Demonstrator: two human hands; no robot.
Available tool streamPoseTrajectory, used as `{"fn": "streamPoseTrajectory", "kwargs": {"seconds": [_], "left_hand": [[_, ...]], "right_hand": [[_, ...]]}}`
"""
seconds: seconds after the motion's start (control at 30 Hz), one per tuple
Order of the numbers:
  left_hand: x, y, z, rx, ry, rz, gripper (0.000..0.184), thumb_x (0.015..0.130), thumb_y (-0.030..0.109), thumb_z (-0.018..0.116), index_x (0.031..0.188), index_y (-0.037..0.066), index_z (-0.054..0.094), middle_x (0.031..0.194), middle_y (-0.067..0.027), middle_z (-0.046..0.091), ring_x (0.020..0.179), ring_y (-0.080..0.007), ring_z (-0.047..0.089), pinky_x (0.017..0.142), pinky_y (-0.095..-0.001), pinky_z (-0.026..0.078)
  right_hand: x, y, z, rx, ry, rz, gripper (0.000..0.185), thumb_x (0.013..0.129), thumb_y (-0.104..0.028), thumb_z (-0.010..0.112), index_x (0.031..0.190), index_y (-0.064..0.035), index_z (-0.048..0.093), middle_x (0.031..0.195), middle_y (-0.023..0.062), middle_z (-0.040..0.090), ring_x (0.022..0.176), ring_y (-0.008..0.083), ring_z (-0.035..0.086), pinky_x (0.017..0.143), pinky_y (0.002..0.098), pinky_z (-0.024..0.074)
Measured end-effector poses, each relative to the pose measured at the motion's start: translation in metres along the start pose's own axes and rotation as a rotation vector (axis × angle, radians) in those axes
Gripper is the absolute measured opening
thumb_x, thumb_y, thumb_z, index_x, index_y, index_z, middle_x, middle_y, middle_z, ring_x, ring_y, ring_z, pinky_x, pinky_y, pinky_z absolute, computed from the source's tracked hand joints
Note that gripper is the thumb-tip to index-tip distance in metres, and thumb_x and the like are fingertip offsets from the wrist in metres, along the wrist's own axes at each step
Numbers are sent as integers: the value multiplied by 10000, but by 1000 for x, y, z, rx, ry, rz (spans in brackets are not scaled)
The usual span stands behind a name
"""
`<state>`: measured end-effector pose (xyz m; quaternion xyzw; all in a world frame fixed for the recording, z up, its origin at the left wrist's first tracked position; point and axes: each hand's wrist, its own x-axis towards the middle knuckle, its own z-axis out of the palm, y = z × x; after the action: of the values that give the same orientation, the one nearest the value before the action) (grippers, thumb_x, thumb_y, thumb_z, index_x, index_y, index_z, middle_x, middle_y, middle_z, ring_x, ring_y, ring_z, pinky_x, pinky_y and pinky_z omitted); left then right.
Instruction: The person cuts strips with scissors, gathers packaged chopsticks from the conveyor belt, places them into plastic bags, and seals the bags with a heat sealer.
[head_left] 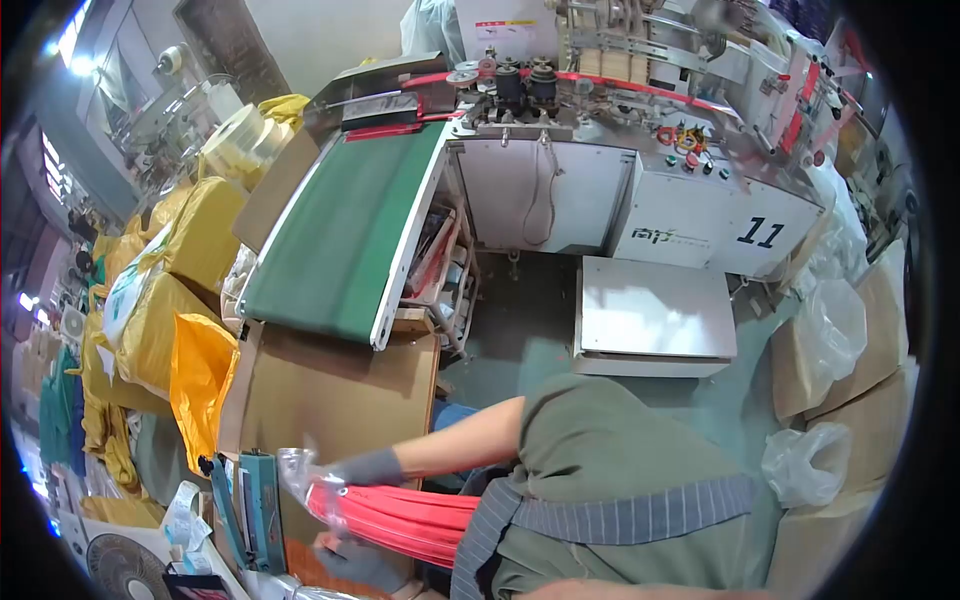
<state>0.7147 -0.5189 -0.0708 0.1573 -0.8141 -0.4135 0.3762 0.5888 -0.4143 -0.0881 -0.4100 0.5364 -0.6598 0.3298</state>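
A bundle of long red strips (400,515) lies sideways in front of my waist, its right end against my apron. Crumpled clear plastic bag (293,468) film covers the bundle's left end. My right hand (362,468), in a grey glove, sits above that end with its fingers closed on the plastic; motion smears the fingertips. Below the bundle my left hand (360,562), gloved as well, has its fingers bent at the bag's lower edge by the strips. A teal metal device (262,512) like a bag sealer stands just left of both hands.
Beyond the brown board (335,400) rises a green conveyor belt (335,230) joined to a white machine (550,195). A white box step (655,310) stands on the floor. Yellow sacks (165,330) line the left, cartons (850,400) the right. A fan (125,568) is at lower left.
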Motion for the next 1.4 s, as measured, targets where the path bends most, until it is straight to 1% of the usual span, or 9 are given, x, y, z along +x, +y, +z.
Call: {"fn": "streamPoseTrajectory", "kwargs": {"seconds": [0.23, 0.5, 0.67, 0.8, 0.9, 1.03, 1.13, 1.27, 1.4], "left_hand": [[-41, 19, 9, 29, -309, -175, 208, 874, 137, 584, 797, -35, 496, 766, -88, 526, 651, -157, 427, 578, -357, 370], [114, -17, -12, -417, -223, -308, 89, 796, 16, 582, 839, 63, 520, 778, 14, 437, 700, -87, 419, 615, -255, 377], [180, -100, -44, 450, -720, 133, 108, 796, 70, 529, 702, 17, 533, 561, -75, 454, 517, -146, 405, 497, -347, 375], [189, -52, -23, 186, -190, 8, 213, 817, 108, 493, 694, -51, 564, 571, -126, 520, 549, -181, 508, 531, -374, 388], [204, -44, -39, 680, -580, 256, 276, 798, 250, 568, 775, -9, 660, 709, -219, 625, 605, -288, 589, 592, -414, 441], [195, 7, -58, 189, -156, 108, 254, 745, 228, 571, 807, 19, 701, 631, -166, 638, 570, -260, 617, 585, -369, 479], [204, 7, -74, 488, -760, -150, 224, 752, 176, 557, 818, 33, 716, 599, -120, 644, 553, -207, 621, 588, -325, 487], [185, 30, -87, 100, -391, -186, 239, 769, 153, 526, 802, 2, 708, 583, -91, 644, 534, -129, 616, 569, -282, 476], [177, 18, -87, 196, -552, -140, 217, 846, 155, 559, 878, -8, 700, 597, -46, 636, 537, -91, 601, 537, -244, 446]], "right_hand": [[-114, 29, 4, -813, -88, 476, 399, 857, -407, 597, 1018, -42, 591, 892, 164, 649, 785, 327, 635, 694, 425, 489], [12, -103, -10, -753, 432, -361, 197, 804, -250, 632, 909, -102, 556, 744, 161, 606, 700, 368, 613, 602, 462, 460], [97, -119, -66, -1269, 230, 77, 183, 743, -168, 614, 918, -117, 599, 790, 182, 642, 762, 393, 640, 672, 467, 501], [111, -124, -61, -1083, 551, -89, 279, 747, -256, 631, 988, -115, 630, 906, 188, 675, 834, 373, 657, 736, 462, 514], [122, -137, -76, -1148, 298, 251, 197, 741, -248, 619, 833, -91, 695, 899, 155, 696, 859, 316, 674, 770, 401, 524], [117, -131, -81, -924, 481, -103, 238, 758, -277, 622, 833, -65, 699, 873, 177, 690, 814, 317, 671, 720, 382, 521], [131, -127, -94, -1040, 17, 378, 257, 756, -256, 606, 897, -48, 660, 776, 162, 660, 737, 269, 653, 682, 357, 505], [115, -134, -84, -731, 229, -75, 119, 790, -127, 605, 818, -12, 592, 632, 41, 553, 516, 115, 540, 487, 256, 462], [125, -145, -92, -728, -70, 407, 184, 837, -158, 633, 911, 3, 582, 725, 53, 582, 634, 111, 588, 546, 252, 480]]}}
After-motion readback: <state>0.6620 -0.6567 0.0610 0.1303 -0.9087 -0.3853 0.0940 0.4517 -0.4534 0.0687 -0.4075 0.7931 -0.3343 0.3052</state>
